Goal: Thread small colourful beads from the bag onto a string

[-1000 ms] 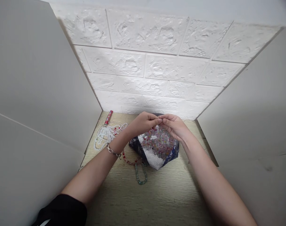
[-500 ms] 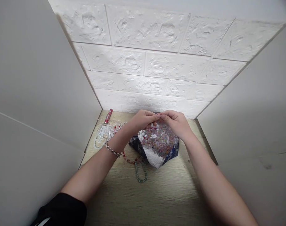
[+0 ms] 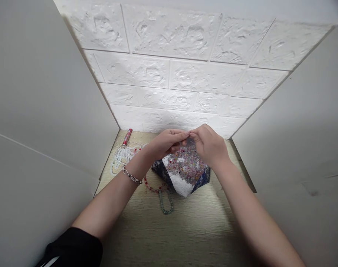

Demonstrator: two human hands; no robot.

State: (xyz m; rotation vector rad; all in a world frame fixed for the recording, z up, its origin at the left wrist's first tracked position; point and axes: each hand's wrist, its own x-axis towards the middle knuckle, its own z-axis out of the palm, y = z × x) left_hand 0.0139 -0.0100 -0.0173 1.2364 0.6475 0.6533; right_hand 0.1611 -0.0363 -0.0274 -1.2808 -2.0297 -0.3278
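My left hand (image 3: 169,142) and my right hand (image 3: 210,144) meet fingertip to fingertip, both closed in a pinch. Whatever lies between the fingers is too small to make out. Below them, a mass of small multicoloured beads (image 3: 187,167) rests on a white lining inside a dark blue folded holder (image 3: 204,178). My hands cover its far edge. A silver chain bracelet (image 3: 132,176) circles my left wrist. Near the holder's left side lie a red bead string (image 3: 150,188) and a looped green bead string (image 3: 166,207), the red one partly hidden by my forearm.
At the back left, white bead strings (image 3: 121,157) lie in a heap beside a red tube (image 3: 127,137). Pale panels (image 3: 46,92) stand on both sides of the wooden surface (image 3: 169,237), and a white brick-patterned wall (image 3: 185,78) closes the back.
My right hand has rotated, its knuckles now higher, with its fingertips still at those of my left hand. My left hand has shifted only slightly. The bead strings and holder stay put.
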